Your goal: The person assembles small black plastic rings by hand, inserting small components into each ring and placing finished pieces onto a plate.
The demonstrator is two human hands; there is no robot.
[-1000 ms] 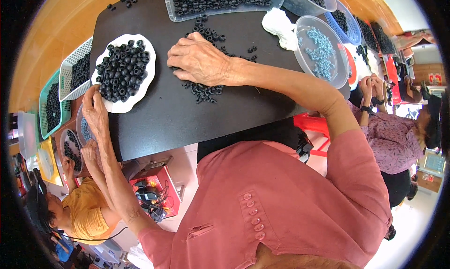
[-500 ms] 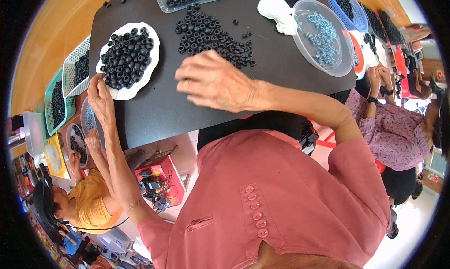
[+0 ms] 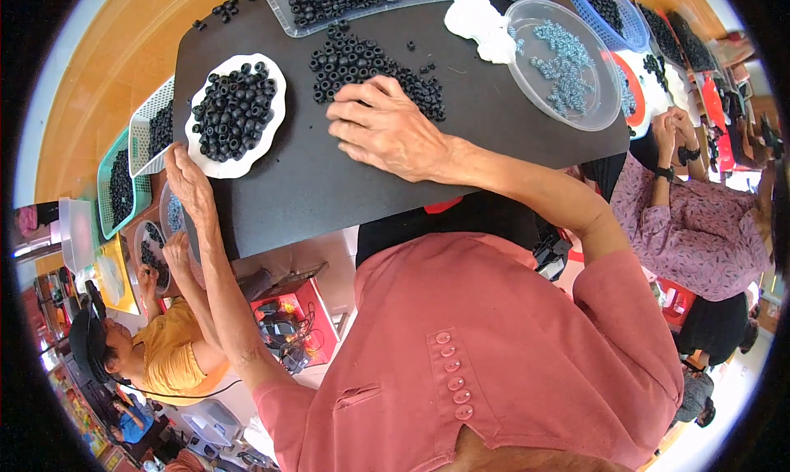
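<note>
A scalloped white plate point(image 3: 280, 102), heaped with black ring-shaped beads point(image 3: 234, 114), rests on the left of the dark tabletop. My left hand point(image 3: 191, 188) is at its near-left rim, fingers closed against the edge; the exact grip is partly hidden. Farther right, a loose pile of the same black beads point(image 3: 350, 60) spreads over the table. Just on its near side my right hand point(image 3: 391, 130) hovers low or rests on the tabletop, palm down, fingers bent and apart. I see nothing held in it, though its underside is hidden.
A clear bin point(image 3: 288, 15) of black beads stands at the back. White crumpled cloth point(image 3: 481, 27) and a round clear tub point(image 3: 605, 114) with small blue pieces are at right. Bead baskets point(image 3: 123, 184) line the left side. Co-workers sit at left point(image 3: 169, 353) and right point(image 3: 691, 225).
My right hand has moved a little right and closer to the bead pile, and its fingers are less blurred. My left hand stays by the plate. The whole view has shifted slightly.
</note>
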